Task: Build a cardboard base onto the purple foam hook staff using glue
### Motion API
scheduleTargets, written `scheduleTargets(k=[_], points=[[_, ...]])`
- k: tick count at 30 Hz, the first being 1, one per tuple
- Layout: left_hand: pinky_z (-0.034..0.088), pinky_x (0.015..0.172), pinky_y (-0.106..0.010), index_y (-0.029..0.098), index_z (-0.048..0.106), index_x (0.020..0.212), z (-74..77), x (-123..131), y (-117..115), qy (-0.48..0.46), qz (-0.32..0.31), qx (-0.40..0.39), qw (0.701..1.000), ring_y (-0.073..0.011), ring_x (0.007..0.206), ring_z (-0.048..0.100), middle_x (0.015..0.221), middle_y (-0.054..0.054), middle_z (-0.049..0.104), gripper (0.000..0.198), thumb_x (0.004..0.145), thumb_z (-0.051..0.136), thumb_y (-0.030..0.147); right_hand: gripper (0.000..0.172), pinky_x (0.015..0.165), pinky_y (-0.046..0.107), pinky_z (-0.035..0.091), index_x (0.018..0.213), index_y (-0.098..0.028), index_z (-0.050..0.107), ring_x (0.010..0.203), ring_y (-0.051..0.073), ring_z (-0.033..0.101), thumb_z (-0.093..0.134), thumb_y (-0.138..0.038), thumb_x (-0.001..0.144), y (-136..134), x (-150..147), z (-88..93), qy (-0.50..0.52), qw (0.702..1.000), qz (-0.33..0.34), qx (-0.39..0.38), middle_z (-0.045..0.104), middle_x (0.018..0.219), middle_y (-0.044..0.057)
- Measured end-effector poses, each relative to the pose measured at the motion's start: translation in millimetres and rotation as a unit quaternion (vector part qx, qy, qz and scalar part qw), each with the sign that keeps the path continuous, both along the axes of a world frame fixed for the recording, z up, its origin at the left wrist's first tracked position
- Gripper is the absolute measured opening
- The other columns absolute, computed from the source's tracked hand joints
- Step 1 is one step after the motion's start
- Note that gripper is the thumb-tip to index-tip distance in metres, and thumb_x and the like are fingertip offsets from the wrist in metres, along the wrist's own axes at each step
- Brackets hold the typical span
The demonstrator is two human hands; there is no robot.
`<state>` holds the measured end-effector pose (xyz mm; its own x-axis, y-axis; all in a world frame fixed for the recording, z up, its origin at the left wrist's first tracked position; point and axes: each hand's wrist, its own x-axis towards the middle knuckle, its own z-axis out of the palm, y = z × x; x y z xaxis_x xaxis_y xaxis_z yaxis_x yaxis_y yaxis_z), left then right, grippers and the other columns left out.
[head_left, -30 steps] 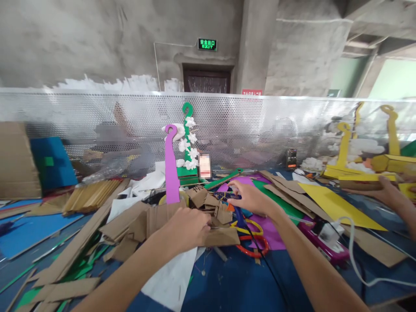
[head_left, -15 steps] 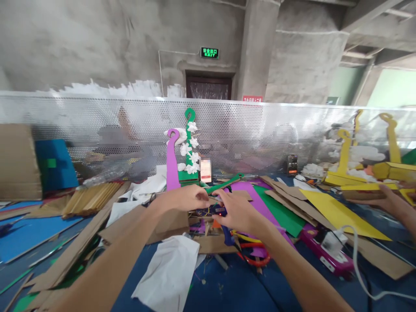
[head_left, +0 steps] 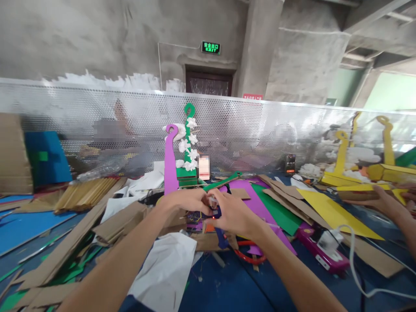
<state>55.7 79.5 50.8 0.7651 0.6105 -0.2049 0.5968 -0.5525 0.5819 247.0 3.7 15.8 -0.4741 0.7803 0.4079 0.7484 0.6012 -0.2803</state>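
My right hand [head_left: 232, 213] is wrapped round a blue hot glue gun [head_left: 222, 239], whose small red light shows and whose handle points down toward me. Close against it, my left hand [head_left: 190, 202] has its fingers bent and pressed together near the top of the gun. What those fingers hold is hidden; a small clear or whitish bit shows between the two hands. Behind my left hand stands a purple hooked cardboard piece [head_left: 170, 162]. Beyond it is a green hooked stand [head_left: 188, 134] with white paper flowers. A green strip [head_left: 224, 181] lies just past my hands.
Cardboard scraps [head_left: 110, 225], white paper [head_left: 162, 268] and a roll of red tubing or tape [head_left: 250, 256] lie around my hands. To the right are a purple power strip [head_left: 321, 251] with a white cable and a yellow sheet [head_left: 338, 212]. Another person's hand [head_left: 386, 201] holds a yellow-edged piece.
My two hands have drawn together, the left moving right until its fingers meet the right hand at the glue gun. The view has shifted slightly.
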Motion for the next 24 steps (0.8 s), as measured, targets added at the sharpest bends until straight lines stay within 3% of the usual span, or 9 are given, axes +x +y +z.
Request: scheduleTargets(k=[3, 5, 7, 11, 17, 24], points=[[0.044, 0.066, -0.030, 0.020, 0.075, 0.078, 1.9, -5.3, -2.1, 0.032, -0.014, -0.006, 0.999, -0.0187, 0.069, 0.057, 0.072, 0.000, 0.067, 0.022, 0.073, 0.068, 0.040, 0.046, 0.081, 0.036, 0.046, 0.128, -0.022, 0.051, 0.103, 0.028, 0.064, 0.068, -0.045, 0.092, 0.3, 10.0, 5.0, 0.021, 0.999, 0.030, 0.009, 0.068, 0.120, 0.011], [0.043, 0.064, -0.030, 0.020, 0.075, 0.079, 3.7, -9.8, -3.6, 0.042, -0.018, 0.001, 0.999, -0.0186, 0.069, 0.056, 0.074, 0.000, 0.068, 0.025, 0.075, 0.068, 0.044, 0.027, 0.089, 0.038, 0.046, 0.127, -0.022, 0.055, 0.110, 0.026, 0.062, 0.049, -0.036, 0.104, 1.9, 19.0, 8.4, 0.028, 0.998, 0.060, 0.023, 0.067, 0.123, 0.010], [0.043, 0.065, -0.030, 0.021, 0.076, 0.081, 6.2, -14.7, -4.6, 0.043, -0.015, 0.003, 0.999, -0.0195, 0.071, 0.058, 0.078, -0.001, 0.071, 0.026, 0.077, 0.068, 0.045, 0.028, 0.095, 0.039, 0.045, 0.122, -0.022, 0.060, 0.113, 0.023, 0.060, 0.036, -0.024, 0.108, 3.4, 25.8, 10.6, 0.037, 0.996, 0.079, 0.033, 0.069, 0.121, 0.009], [0.048, 0.072, -0.033, 0.023, 0.077, 0.093, 13.9, -24.2, -7.5, 0.047, -0.009, -0.008, 0.999, -0.0240, 0.082, 0.067, 0.091, -0.004, 0.077, 0.027, 0.073, 0.071, 0.040, 0.036, 0.096, 0.041, 0.046, 0.130, -0.022, 0.062, 0.110, 0.024, 0.060, 0.038, -0.014, 0.103, 4.2, 26.4, 11.0, 0.028, 0.994, 0.089, 0.052, 0.071, 0.121, 0.009], [0.050, 0.076, -0.033, 0.023, 0.076, 0.100, 27.6, -31.9, -18.0, 0.049, 0.018, 0.065, 0.997, -0.0262, 0.092, 0.070, 0.106, -0.007, 0.077, 0.031, 0.076, 0.070, 0.043, 0.052, 0.094, 0.044, 0.044, 0.128, -0.021, 0.067, 0.104, 0.027, 0.060, 0.046, 0.000, 0.085, 8.9, 25.7, 6.8, -0.085, 0.992, 0.075, 0.057, 0.073, 0.115, 0.011], [0.049, 0.072, -0.033, 0.023, 0.076, 0.102, 25.4, -32.1, -16.9, 0.053, 0.034, 0.060, 0.996, -0.0258, 0.087, 0.069, 0.108, -0.008, 0.077, 0.035, 0.076, 0.069, 0.045, 0.043, 0.083, 0.035, 0.041, 0.117, -0.025, 0.070, 0.093, 0.024, 0.058, 0.050, -0.002, 0.086, 9.0, 29.8, 3.8, -0.080, 0.992, 0.077, 0.052, 0.072, 0.101, 0.007]])
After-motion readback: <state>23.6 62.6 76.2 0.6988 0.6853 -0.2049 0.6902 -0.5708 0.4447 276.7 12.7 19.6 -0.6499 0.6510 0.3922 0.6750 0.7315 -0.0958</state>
